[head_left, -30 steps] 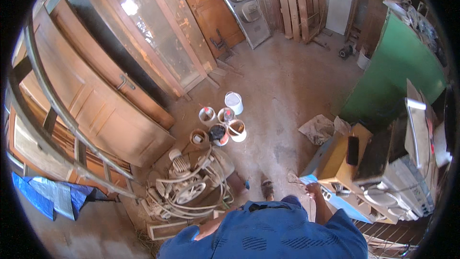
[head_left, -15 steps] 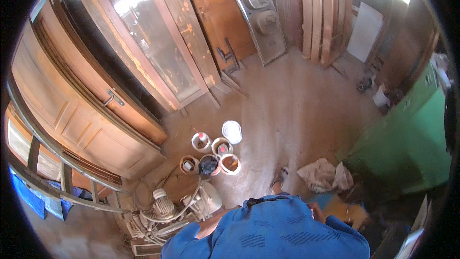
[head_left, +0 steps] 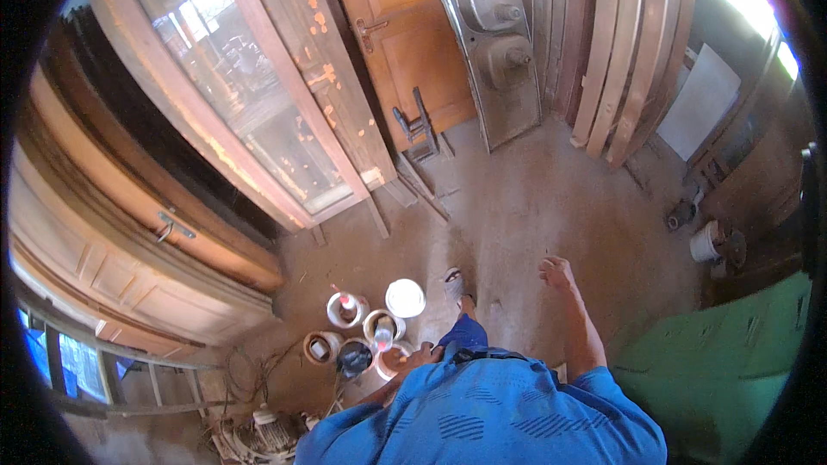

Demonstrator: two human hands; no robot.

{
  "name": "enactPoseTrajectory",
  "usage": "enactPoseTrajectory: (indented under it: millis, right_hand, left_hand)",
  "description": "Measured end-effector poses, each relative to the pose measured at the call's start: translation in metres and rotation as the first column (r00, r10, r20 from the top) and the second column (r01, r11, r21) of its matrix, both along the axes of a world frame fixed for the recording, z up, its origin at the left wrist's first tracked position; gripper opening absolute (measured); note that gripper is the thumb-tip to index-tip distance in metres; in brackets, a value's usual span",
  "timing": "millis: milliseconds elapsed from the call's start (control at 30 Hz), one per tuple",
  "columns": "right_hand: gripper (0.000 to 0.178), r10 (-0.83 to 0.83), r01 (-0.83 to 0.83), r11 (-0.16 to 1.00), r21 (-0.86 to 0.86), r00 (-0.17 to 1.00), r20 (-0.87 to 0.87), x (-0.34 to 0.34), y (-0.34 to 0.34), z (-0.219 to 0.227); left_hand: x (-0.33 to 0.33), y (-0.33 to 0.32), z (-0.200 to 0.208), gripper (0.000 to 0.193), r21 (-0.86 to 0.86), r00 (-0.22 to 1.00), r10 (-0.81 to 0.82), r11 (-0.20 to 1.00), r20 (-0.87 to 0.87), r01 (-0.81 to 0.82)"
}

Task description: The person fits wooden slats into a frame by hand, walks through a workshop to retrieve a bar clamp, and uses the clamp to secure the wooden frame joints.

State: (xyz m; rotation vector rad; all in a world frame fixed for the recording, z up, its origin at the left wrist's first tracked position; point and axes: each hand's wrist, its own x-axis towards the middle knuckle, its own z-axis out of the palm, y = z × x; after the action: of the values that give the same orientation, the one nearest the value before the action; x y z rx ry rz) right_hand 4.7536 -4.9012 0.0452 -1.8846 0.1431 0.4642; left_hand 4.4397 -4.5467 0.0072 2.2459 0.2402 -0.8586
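Note:
My left hand [head_left: 422,355] hangs low beside my blue shorts, at the edge of a group of buckets; it looks loosely open, and I see nothing in it. My right hand [head_left: 556,272] is held out over the floor, fingers loosely bent and apart, holding nothing. Closest to the left hand is an open bucket [head_left: 389,367], partly covered by my arm. Around it stand a bucket with dark stuff inside [head_left: 354,359], one with a red-topped bottle [head_left: 379,327], and a white-lidded bucket [head_left: 405,298]. My sandaled foot [head_left: 454,282] is forward on the floor.
Wooden doors [head_left: 112,267] lean at the left, and a glazed frame [head_left: 250,77] behind. A metal double-bowl sink [head_left: 495,60] leans on an orange door [head_left: 413,60]. A green panel [head_left: 715,362] stands right. A motor [head_left: 274,430] and cables lie lower left.
My right hand has come out from beside my body over the floor. A foot has stepped forward, and the view has shifted. The left hand now shows beside the buckets.

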Motion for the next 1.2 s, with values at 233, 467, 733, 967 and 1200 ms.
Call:
enactPoseTrajectory:
  millis: [233, 467, 733, 967, 1200]
  right_hand:
    - [0.021, 0.088, -0.081, 0.996, 0.040, 0.970, -0.225, 0.165, 0.074, -0.021]
    - [0.022, 0.951, -0.415, 0.231, -0.880, 0.286, 0.115, 0.322, 0.052, -0.099]
    - [0.017, 0.988, -0.452, 0.094, -0.887, 0.152, 0.027, 0.581, 0.198, -0.138]
    - [0.032, 0.916, -0.685, 0.369, -0.628, 0.382, 0.122, 0.798, 0.400, -0.096]
    - [0.028, 0.909, -0.750, 0.402, -0.525, 0.393, 0.135, 0.902, 0.546, -0.076]
  left_hand:
    - [0.286, 0.074, 0.046, 0.062, 0.244, 0.971, -0.091, 0.969, 0.219, 0.036]
    - [0.548, 0.146, 0.114, 0.041, -0.080, 0.857, 0.202, 0.979, 0.474, -0.187]
    - [0.682, 0.187, 0.036, 0.034, -0.341, 0.582, 0.641, 0.764, 0.501, -0.548]
    - [0.892, 0.232, -0.004, 0.043, -0.187, 0.467, 0.764, 0.589, 0.445, -0.786]
    - [1.023, 0.279, -0.062, 0.056, -0.168, 0.456, 0.824, 0.529, 0.336, -0.832]
